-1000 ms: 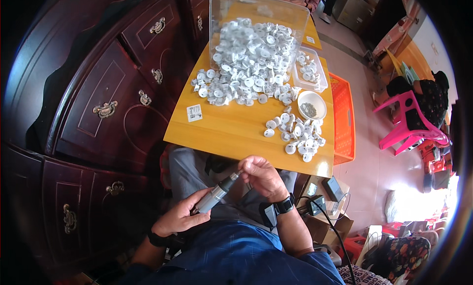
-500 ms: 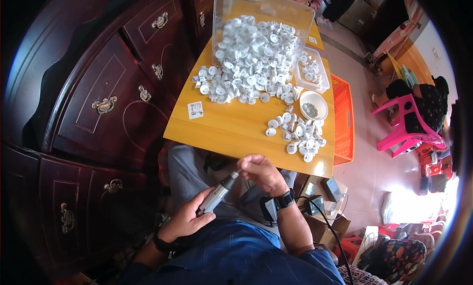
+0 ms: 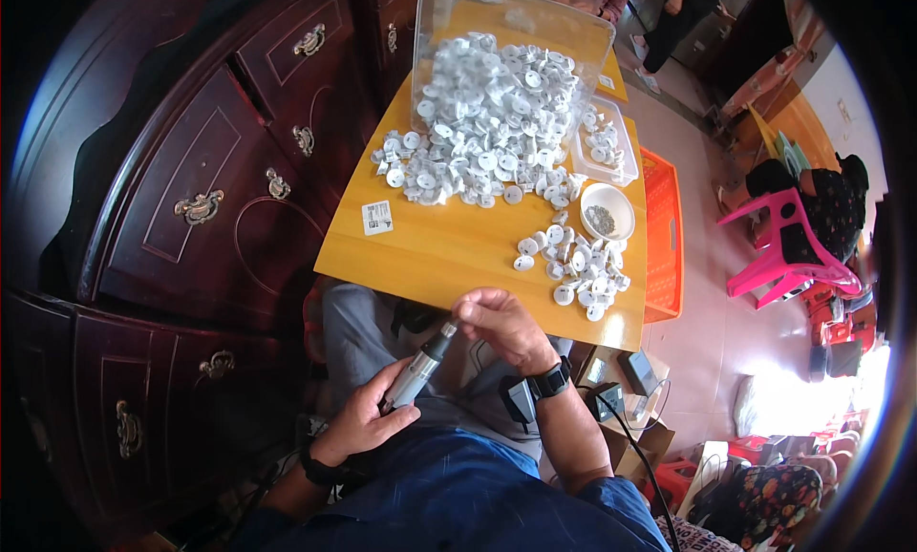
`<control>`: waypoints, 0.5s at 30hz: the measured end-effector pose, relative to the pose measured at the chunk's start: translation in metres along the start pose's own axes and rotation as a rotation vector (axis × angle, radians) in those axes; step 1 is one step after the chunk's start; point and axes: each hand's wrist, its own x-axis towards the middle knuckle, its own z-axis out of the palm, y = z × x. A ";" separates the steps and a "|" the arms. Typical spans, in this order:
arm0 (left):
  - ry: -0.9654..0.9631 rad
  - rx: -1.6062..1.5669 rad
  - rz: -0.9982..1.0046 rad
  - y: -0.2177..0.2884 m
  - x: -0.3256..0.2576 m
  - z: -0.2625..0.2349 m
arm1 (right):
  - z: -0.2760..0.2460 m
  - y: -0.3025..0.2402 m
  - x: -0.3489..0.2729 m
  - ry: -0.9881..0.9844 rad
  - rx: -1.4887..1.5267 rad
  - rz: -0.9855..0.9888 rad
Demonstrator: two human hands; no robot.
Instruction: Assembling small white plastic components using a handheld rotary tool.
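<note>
Over my lap, my left hand (image 3: 365, 420) is wrapped round a grey and black electric screwdriver (image 3: 416, 373), which is tilted with its tip up toward the table. My right hand (image 3: 511, 329) is closed in a pinch at that tip; whatever lies between its fingertips is too small to make out. Ahead on the yellow table (image 3: 449, 258) lies a small group of white plastic pieces with round faces (image 3: 583, 270). Beside them stands a white bowl (image 3: 619, 197) holding small metal bits, probably screws.
A large clear bin (image 3: 420, 51) lies tipped, spilling many similar white pieces (image 3: 501, 122). A smaller clear tray (image 3: 626, 170) holds more. An orange crate (image 3: 664, 256) stands right of the table, dark wooden drawers (image 3: 181, 170) at left. Someone sits on a pink chair (image 3: 793, 237).
Both hands and the screwdriver have shifted slightly to the left, the right hand a little farther from me. In the background, a standing person has moved.
</note>
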 end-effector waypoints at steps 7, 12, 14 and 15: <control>-0.004 -0.128 -0.074 -0.014 0.010 -0.002 | 0.003 -0.003 0.007 -0.021 -0.064 0.028; 0.023 -0.175 -0.025 -0.018 0.024 -0.001 | 0.002 -0.015 0.009 -0.082 -0.067 0.043; 0.028 -0.196 -0.024 -0.015 0.026 -0.003 | 0.000 -0.025 0.013 -0.041 -0.079 -0.036; 0.030 -0.213 -0.024 -0.015 0.027 -0.004 | -0.005 -0.032 0.015 -0.033 -0.088 -0.037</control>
